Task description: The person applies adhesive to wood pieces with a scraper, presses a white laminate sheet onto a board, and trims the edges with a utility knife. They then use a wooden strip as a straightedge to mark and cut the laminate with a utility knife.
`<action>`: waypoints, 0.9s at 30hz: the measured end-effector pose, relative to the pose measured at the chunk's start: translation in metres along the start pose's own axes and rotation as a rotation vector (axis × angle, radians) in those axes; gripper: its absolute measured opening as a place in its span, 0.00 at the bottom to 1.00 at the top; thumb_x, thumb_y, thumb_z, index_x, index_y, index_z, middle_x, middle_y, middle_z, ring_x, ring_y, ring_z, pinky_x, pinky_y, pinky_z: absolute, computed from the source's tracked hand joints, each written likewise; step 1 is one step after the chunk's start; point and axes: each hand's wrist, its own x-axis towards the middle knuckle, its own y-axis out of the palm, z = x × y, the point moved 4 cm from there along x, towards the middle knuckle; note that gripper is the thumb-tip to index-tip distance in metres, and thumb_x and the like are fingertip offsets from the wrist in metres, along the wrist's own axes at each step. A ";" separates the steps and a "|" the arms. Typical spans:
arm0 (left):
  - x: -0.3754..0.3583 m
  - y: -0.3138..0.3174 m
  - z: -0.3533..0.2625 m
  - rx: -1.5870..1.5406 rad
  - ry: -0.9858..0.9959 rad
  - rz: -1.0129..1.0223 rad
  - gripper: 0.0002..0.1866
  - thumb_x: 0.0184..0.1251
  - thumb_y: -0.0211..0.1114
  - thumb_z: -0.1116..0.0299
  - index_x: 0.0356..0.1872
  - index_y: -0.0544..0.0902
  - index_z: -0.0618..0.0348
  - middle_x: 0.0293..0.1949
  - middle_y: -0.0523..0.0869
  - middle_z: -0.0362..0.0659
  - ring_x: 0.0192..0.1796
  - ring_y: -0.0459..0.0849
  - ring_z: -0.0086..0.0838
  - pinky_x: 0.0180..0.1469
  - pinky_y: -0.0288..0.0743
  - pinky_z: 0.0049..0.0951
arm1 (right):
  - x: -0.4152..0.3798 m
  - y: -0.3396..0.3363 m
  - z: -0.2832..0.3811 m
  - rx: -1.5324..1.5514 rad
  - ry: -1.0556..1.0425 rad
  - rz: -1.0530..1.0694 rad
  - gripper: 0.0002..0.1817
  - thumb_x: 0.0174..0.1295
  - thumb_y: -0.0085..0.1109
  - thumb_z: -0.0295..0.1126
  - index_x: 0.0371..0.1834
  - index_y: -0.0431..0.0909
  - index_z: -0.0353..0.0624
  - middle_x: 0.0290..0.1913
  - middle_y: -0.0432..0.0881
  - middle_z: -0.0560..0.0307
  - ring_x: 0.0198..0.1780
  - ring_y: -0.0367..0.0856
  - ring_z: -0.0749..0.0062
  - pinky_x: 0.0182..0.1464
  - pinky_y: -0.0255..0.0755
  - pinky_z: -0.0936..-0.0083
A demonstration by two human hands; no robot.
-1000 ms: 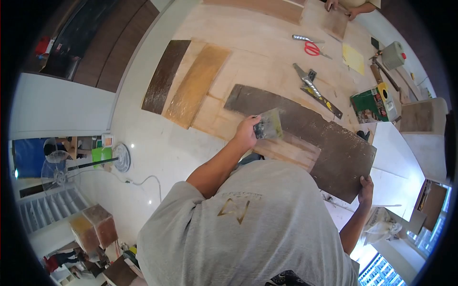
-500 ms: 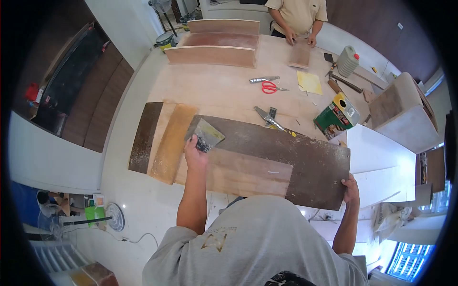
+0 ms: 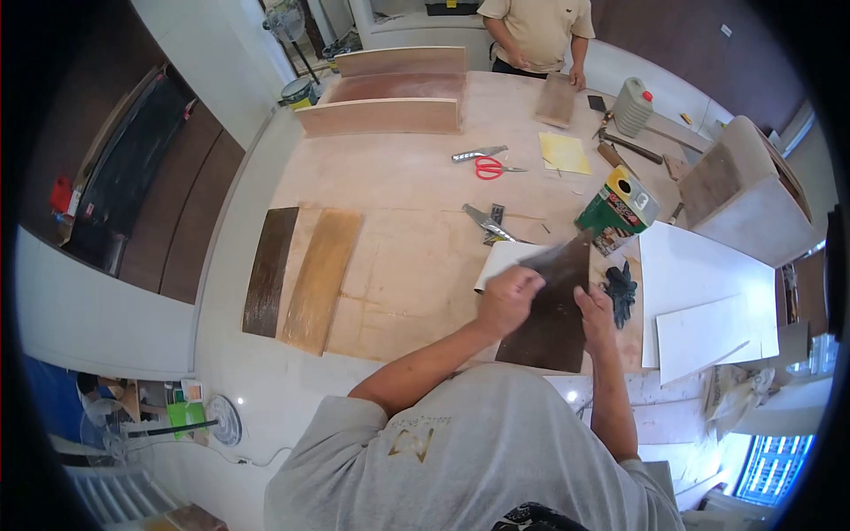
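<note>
In front of my body, a dark brown sheet (image 3: pixel 556 323) is held up at a tilt, its near end close to the table's front edge. My right hand (image 3: pixel 597 317) grips its right edge. Over its left side, my left hand (image 3: pixel 512 303) is closed around a flat grey scraper (image 3: pixel 551 258), blurred by motion. A white piece (image 3: pixel 503 263) shows partly behind my left hand. Just right of my right hand lies a crumpled black glove (image 3: pixel 622 294). A yellowish-brown strip (image 3: pixel 323 279) and a dark strip (image 3: pixel 271 273) lie at the table's left end.
Red-handled scissors (image 3: pixel 490 167) and utility knives (image 3: pixel 485 221) lie mid-table. A green can (image 3: pixel 615 212) stands to the right, near a jug (image 3: pixel 632 108) and hammer (image 3: pixel 633 147). An open wooden box (image 3: pixel 381 115) sits at the back. Across the table stands another person (image 3: pixel 540 40) touching a small board.
The dark sheet has left its flat place and moved right, now tilted. My left hand has swept right with the grey scraper. The glove and more tabletop are uncovered; the co-worker has straightened.
</note>
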 end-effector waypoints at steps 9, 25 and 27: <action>-0.029 0.052 -0.013 -0.041 0.336 0.351 0.04 0.61 0.69 0.76 0.36 0.83 0.60 0.36 0.86 0.48 0.37 0.86 0.47 0.39 0.80 0.39 | -0.015 -0.038 -0.016 0.055 0.226 -0.253 0.27 0.71 0.59 0.54 0.49 0.81 0.37 0.42 0.83 0.60 0.39 0.80 0.74 0.41 0.74 0.74; 0.026 0.034 0.092 -0.629 -0.703 0.645 0.14 0.69 0.64 0.73 0.51 0.84 0.68 0.46 0.88 0.46 0.47 0.87 0.30 0.53 0.80 0.34 | -0.035 -0.098 -0.121 0.517 0.321 -0.307 0.24 0.72 0.54 0.40 0.64 0.72 0.35 0.56 0.82 0.48 0.53 0.84 0.59 0.53 0.80 0.63; 0.027 0.044 0.105 -0.706 -0.897 0.689 0.14 0.70 0.63 0.73 0.53 0.82 0.70 0.47 0.87 0.48 0.49 0.87 0.33 0.55 0.80 0.37 | -0.037 -0.067 -0.084 0.538 0.286 -0.346 0.26 0.75 0.53 0.44 0.67 0.71 0.37 0.60 0.81 0.50 0.57 0.83 0.60 0.56 0.80 0.63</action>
